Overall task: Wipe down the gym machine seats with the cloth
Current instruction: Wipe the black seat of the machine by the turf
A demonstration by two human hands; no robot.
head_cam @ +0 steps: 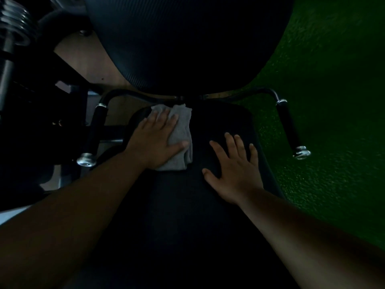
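A black padded gym machine seat (208,122) fills the middle of the head view. A folded grey cloth (181,126) lies on its far left part. My left hand (156,140) presses flat on the cloth, fingers spread, and covers the cloth's left half. My right hand (235,167) rests flat on the bare seat to the right of the cloth, fingers apart, holding nothing. The black backrest pad (183,42) rises just beyond the seat.
Two black handles with chrome end caps flank the seat, the left handle (93,132) and the right handle (288,126). Weight plates (14,24) and dark machine frame stand at the far left. Green floor (333,101) lies to the right, wooden floor (83,59) behind.
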